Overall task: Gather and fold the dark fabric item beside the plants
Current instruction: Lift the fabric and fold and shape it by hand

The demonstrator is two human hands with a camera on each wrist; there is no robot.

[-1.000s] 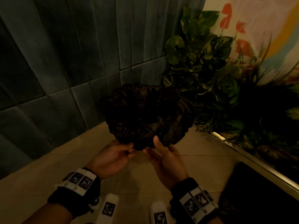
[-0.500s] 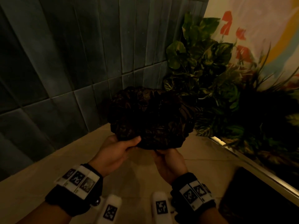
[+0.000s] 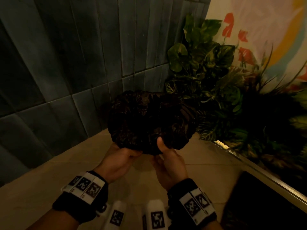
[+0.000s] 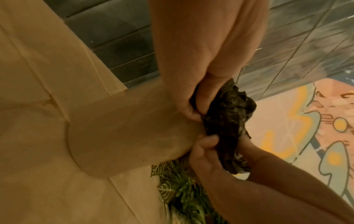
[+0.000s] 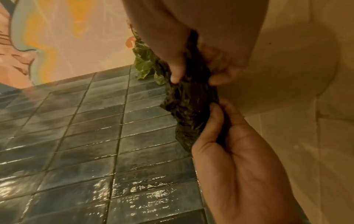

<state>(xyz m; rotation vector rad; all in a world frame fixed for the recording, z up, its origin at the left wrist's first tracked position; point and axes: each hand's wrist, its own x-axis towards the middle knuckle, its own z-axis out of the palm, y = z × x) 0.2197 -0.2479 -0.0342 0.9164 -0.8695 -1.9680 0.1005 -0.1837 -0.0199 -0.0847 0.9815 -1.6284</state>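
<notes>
The dark patterned fabric (image 3: pixel 149 122) is bunched into a rounded bundle, held up above the beige tiled surface (image 3: pixel 49 188) just left of the plants (image 3: pixel 207 67). My left hand (image 3: pixel 132 152) grips its lower left edge from below. My right hand (image 3: pixel 159 150) holds the lower middle, thumb pressed on top and fingers underneath. In the left wrist view my left hand (image 4: pixel 199 109) pinches the fabric (image 4: pixel 228 121) while the right hand (image 4: pixel 210 142) clutches it just below. In the right wrist view the right hand (image 5: pixel 197 80) pinches the fabric (image 5: pixel 189 109) and the left hand (image 5: pixel 216 109) touches its lower edge.
A blue-grey tiled wall (image 3: pixel 66 63) stands close behind and to the left. A metal-edged planter rim (image 3: pixel 249 165) runs along the right under the leaves. A painted mural wall (image 3: pixel 265 22) is at the upper right. Something dark (image 3: pixel 265 205) lies at the lower right.
The right hand, open beside the fabric a second ago, slid under it and now clamps its thumb on top. The left hand has closed tighter on the bundle, which stays in place.
</notes>
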